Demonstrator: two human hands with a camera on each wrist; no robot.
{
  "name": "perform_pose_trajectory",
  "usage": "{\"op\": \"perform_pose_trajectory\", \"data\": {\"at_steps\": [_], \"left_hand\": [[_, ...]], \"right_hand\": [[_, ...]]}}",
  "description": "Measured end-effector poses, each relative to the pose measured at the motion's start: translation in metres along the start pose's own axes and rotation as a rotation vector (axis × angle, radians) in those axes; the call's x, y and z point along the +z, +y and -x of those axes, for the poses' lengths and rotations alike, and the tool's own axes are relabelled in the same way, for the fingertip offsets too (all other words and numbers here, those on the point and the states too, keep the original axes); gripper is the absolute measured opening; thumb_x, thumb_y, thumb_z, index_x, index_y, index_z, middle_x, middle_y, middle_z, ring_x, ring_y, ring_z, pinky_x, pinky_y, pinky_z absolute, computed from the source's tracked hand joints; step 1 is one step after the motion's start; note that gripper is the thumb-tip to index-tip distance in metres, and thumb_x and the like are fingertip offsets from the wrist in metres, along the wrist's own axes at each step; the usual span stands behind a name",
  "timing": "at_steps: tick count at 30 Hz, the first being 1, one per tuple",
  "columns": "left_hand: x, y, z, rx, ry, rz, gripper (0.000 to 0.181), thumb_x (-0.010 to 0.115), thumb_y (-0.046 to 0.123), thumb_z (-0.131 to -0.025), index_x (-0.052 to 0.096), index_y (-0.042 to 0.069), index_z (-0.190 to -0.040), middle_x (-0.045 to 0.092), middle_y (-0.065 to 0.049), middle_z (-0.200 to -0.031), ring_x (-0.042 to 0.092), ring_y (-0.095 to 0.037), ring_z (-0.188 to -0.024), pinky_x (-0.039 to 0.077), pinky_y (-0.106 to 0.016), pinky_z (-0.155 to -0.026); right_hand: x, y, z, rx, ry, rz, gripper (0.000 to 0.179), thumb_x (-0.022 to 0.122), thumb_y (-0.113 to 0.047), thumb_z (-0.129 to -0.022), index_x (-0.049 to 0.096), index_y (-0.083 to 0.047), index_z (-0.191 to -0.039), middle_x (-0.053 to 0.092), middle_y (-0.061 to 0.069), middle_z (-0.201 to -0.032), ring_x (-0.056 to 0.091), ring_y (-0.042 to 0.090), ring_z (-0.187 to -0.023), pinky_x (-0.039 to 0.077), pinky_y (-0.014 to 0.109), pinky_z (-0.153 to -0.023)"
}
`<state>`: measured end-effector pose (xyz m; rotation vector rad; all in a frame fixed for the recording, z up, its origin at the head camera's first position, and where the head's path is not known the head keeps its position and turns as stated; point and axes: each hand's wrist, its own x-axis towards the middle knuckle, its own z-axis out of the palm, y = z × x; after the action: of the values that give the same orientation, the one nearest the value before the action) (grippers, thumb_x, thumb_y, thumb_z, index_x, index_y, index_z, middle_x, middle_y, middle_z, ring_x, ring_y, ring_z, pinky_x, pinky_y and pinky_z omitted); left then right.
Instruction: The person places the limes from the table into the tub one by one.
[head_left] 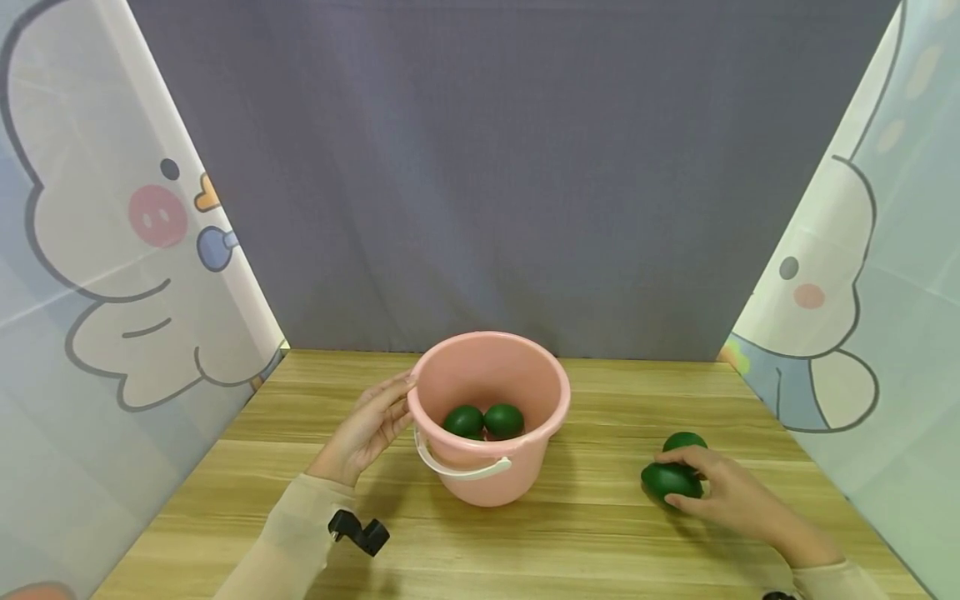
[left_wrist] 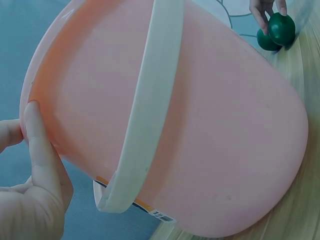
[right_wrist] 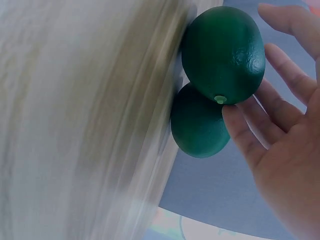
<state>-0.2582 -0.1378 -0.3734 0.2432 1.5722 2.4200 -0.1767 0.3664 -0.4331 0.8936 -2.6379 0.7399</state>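
A pink bucket [head_left: 517, 467] with a white handle [head_left: 465, 473] stands upright on the wooden table, two dark green avocados showing inside, the nearer one an avocado [head_left: 505, 421] on the right. My left hand [head_left: 375, 425] holds the bucket's left rim; in the left wrist view a fingertip presses under the rim and another finger lies beyond it. To the right, my right hand [head_left: 723, 492] has its thumb and fingers around a dark green avocado [right_wrist: 222, 55] with a pale stem end. A second avocado [right_wrist: 200, 125] lies right against it, on the far side in the head view.
The wooden table [head_left: 300, 408] ends at a dark grey curtain [head_left: 487, 183] behind. Cartoon-printed cloths hang at the left [head_left: 97, 250] and right [head_left: 892, 292]. A black wrist mount [head_left: 358, 532] sits on my left sleeve.
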Motion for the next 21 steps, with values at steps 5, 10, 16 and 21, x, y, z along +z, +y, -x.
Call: {"op": "perform_pose_trajectory", "data": {"at_steps": [5,10,16,21], "left_hand": [[-0.0003,-0.0003,-0.0001,-0.006,0.006,0.005,0.047,0.053,0.016,-0.106,0.040,-0.003,-0.148,0.053,-0.009,-0.129,0.063,-0.006,-0.091,0.057,-0.013,-0.079],[-0.0003,-0.0003,-0.0002,-0.005,0.008,0.006,0.047,0.052,0.016,-0.106,0.040,-0.003,-0.147,0.053,-0.008,-0.128,0.062,-0.006,-0.090,0.057,-0.012,-0.078],[-0.0012,-0.0009,-0.0001,-0.007,0.007,0.015,0.047,0.053,0.016,-0.106,0.040,-0.003,-0.147,0.055,-0.008,-0.127,0.063,-0.006,-0.090,0.057,-0.013,-0.078],[-0.0010,-0.0008,-0.0005,-0.006,0.003,0.011,0.047,0.053,0.016,-0.106,0.040,-0.003,-0.147,0.055,-0.008,-0.126,0.063,-0.005,-0.090,0.057,-0.012,-0.078]], "right_hand": [[0.0011,-0.0007,0.0005,0.008,-0.009,0.005,0.055,0.089,-0.022,-0.078,0.063,-0.004,-0.124,0.065,0.013,-0.118,0.063,0.011,-0.099,0.060,0.026,-0.066],[0.0021,-0.0013,0.0016,0.009,-0.014,-0.010,0.057,0.089,-0.023,-0.077,0.063,-0.006,-0.125,0.064,0.012,-0.120,0.061,0.012,-0.103,0.059,0.025,-0.066],[0.0057,-0.0016,0.0014,-0.047,0.012,0.056,0.059,0.091,-0.024,-0.074,0.065,-0.009,-0.124,0.065,0.007,-0.119,0.062,0.015,-0.105,0.059,0.024,-0.070],[0.0064,-0.0006,0.0016,-0.017,-0.028,0.046,0.060,0.089,-0.029,-0.077,0.064,-0.009,-0.127,0.063,0.012,-0.122,0.062,0.019,-0.106,0.058,0.025,-0.069]]}}
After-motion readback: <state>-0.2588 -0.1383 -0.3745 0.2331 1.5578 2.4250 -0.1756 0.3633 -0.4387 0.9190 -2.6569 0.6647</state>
